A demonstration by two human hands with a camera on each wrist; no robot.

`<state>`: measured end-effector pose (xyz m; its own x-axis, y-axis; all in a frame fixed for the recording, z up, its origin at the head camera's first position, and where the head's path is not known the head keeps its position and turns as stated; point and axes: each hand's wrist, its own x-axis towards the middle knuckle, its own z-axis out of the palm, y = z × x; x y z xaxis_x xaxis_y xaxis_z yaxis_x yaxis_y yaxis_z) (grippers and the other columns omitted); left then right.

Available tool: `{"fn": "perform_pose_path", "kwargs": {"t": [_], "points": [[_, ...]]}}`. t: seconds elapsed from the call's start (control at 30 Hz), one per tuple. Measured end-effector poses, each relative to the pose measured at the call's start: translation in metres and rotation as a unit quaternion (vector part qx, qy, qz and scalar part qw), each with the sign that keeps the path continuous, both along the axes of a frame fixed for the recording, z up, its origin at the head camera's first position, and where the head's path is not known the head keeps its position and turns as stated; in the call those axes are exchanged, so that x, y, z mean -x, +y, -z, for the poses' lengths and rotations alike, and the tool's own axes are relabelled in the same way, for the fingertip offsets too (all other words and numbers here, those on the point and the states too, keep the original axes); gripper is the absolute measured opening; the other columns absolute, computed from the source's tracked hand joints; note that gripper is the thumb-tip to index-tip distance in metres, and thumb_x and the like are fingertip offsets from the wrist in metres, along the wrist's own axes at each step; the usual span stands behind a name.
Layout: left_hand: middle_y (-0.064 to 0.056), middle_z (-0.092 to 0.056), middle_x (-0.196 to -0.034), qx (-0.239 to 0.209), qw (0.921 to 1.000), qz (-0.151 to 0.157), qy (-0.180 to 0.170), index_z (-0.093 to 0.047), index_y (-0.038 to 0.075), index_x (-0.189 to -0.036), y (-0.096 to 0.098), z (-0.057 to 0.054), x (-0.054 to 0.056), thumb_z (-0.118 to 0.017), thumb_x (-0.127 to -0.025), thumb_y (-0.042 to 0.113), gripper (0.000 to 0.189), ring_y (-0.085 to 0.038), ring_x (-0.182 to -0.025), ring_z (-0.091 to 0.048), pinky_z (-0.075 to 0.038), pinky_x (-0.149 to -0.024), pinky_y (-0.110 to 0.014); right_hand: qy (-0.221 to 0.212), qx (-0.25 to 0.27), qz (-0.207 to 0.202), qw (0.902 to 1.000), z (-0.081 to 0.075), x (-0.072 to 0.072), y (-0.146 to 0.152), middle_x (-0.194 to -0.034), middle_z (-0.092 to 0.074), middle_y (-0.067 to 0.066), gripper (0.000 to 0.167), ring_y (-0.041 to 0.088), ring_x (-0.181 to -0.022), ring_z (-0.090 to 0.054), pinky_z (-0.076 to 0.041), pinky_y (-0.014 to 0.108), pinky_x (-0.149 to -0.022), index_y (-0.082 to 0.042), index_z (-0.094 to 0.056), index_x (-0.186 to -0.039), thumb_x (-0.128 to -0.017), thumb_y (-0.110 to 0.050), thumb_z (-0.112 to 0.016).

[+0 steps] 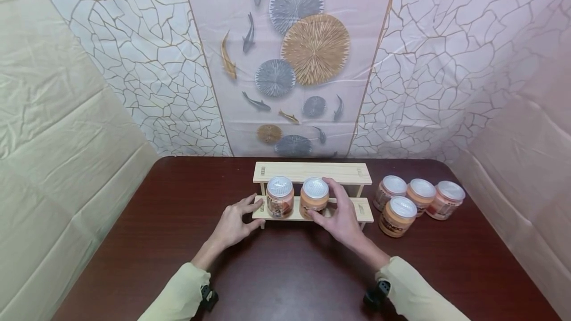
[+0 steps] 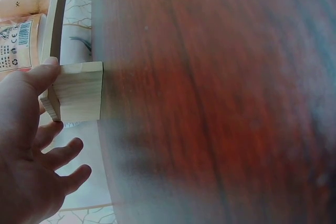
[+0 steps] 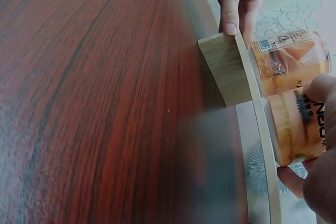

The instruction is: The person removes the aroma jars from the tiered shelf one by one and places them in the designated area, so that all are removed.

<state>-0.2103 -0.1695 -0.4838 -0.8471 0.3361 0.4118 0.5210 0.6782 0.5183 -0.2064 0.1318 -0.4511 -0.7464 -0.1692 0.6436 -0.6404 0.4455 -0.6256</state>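
Note:
A two-tier wooden rack (image 1: 362,207) stands on the table. My left hand (image 1: 235,219) holds the left end of its lower shelf, with the thumb (image 2: 46,74) on the front edge and other fingers behind. On that shelf, near the left end, stands a jar (image 1: 280,197) with a silvery lid and a printed label. My right hand (image 1: 341,214) grips a second jar (image 1: 314,196), orange with a silvery lid, thumb in front and fingers round its right side. In the right wrist view this jar (image 3: 294,127) stands upright at the shelf, close beside the first jar (image 3: 289,61).
Several similar jars stand grouped at the right of the rack, the front one (image 1: 397,217) nearest me. Behind the lower shelf rises the upper shelf (image 1: 312,172). The dark red-brown table (image 1: 285,271) meets a patterned cloth backdrop (image 1: 294,113) at the back.

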Motion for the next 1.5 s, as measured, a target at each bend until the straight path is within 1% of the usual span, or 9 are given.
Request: {"fn": "perform_pose_path", "kwargs": {"t": [0.57,0.77,0.9,1.0,1.1,1.27,1.33,1.37,1.5], "points": [[-0.022,-0.057,-0.138,-0.002,1.0000,-0.001,0.003,-0.068,0.004,-0.129,0.000,-0.002,-0.002,-0.084,-0.082,0.021,0.052,-0.040,-0.122,-0.057,-0.047,-0.096,-0.055,-0.013,0.004,0.007,0.9999,-0.017,-0.005,0.017,-0.124,-0.059,0.014,0.086,0.025,-0.103,-0.060,-0.054,0.046,-0.078,-0.001,-0.049,-0.138,-0.065,-0.007,-0.094],[-0.022,-0.057,-0.138,-0.003,1.0000,0.001,0.003,-0.068,0.005,-0.129,0.000,-0.002,-0.002,-0.084,-0.082,0.021,0.053,-0.040,-0.122,-0.057,-0.047,-0.096,-0.055,0.011,-0.015,0.035,0.9992,-0.027,-0.008,0.025,-0.124,-0.061,0.014,0.085,0.024,-0.107,-0.059,-0.051,0.045,-0.081,0.001,-0.051,-0.136,-0.064,-0.009,-0.095],[-0.022,-0.057,-0.138,-0.002,1.0000,0.002,0.004,-0.068,0.004,-0.129,0.000,-0.003,-0.002,-0.084,-0.082,0.021,0.053,-0.040,-0.122,-0.057,-0.047,-0.096,-0.054,0.008,-0.020,0.047,0.9986,-0.032,-0.009,0.032,-0.123,-0.061,0.013,0.084,0.023,-0.107,-0.058,-0.050,0.044,-0.078,0.000,-0.051,-0.135,-0.064,-0.008,-0.094],[-0.023,-0.057,-0.137,-0.001,1.0000,0.001,0.005,-0.068,0.004,-0.129,0.000,-0.002,-0.001,-0.084,-0.082,0.020,0.052,-0.040,-0.121,-0.057,-0.048,-0.095,-0.054,0.003,-0.012,0.043,0.9990,-0.036,-0.009,0.038,-0.120,-0.062,0.011,0.084,0.020,-0.102,-0.060,-0.053,0.039,-0.073,-0.001,-0.051,-0.136,-0.064,-0.004,-0.094],[-0.023,-0.057,-0.138,0.000,1.0000,0.002,0.002,-0.068,0.004,-0.129,0.000,-0.001,-0.001,-0.083,-0.082,0.021,0.052,-0.040,-0.122,-0.057,-0.048,-0.095,-0.054,0.001,0.002,0.032,0.9995,-0.040,-0.010,0.044,-0.120,-0.062,0.011,0.085,0.021,-0.099,-0.060,-0.055,0.028,-0.073,0.000,-0.051,-0.137,-0.063,0.001,-0.093],[-0.022,-0.056,-0.138,-0.001,1.0000,0.002,0.002,-0.068,0.004,-0.130,0.000,-0.002,-0.001,-0.084,-0.082,0.021,0.053,-0.040,-0.122,-0.057,-0.047,-0.096,-0.055,0.017,0.006,0.029,0.9994,-0.048,-0.013,0.057,-0.123,-0.060,0.015,0.089,0.023,-0.101,-0.060,-0.050,0.015,-0.077,0.002,-0.049,-0.139,-0.062,0.004,-0.093],[-0.022,-0.057,-0.138,-0.001,1.0000,0.001,0.003,-0.068,0.004,-0.129,0.000,-0.001,-0.001,-0.084,-0.082,0.021,0.053,-0.040,-0.122,-0.057,-0.047,-0.096,-0.055,0.022,-0.003,0.037,0.9991,-0.051,-0.015,0.062,-0.121,-0.061,0.015,0.089,0.022,-0.100,-0.060,-0.049,0.015,-0.079,0.001,-0.049,-0.139,-0.062,0.004,-0.093],[-0.022,-0.056,-0.138,-0.001,1.0000,0.001,0.002,-0.068,0.004,-0.129,0.000,-0.001,-0.001,-0.084,-0.082,0.021,0.053,-0.040,-0.122,-0.056,-0.047,-0.096,-0.055,0.023,-0.008,0.042,0.9988,-0.052,-0.015,0.065,-0.119,-0.062,0.014,0.089,0.021,-0.096,-0.061,-0.049,0.016,-0.076,0.001,-0.048,-0.139,-0.062,0.004,-0.093],[-0.022,-0.056,-0.138,-0.002,1.0000,0.002,0.003,-0.068,0.004,-0.129,0.001,0.000,-0.001,-0.084,-0.082,0.022,0.053,-0.040,-0.123,-0.056,-0.046,-0.096,-0.056,0.003,-0.019,0.067,0.9976,-0.058,-0.018,0.077,-0.117,-0.062,0.011,0.087,0.019,-0.095,-0.060,-0.049,0.021,-0.076,-0.001,-0.049,-0.139,-0.064,0.003,-0.092]]}}
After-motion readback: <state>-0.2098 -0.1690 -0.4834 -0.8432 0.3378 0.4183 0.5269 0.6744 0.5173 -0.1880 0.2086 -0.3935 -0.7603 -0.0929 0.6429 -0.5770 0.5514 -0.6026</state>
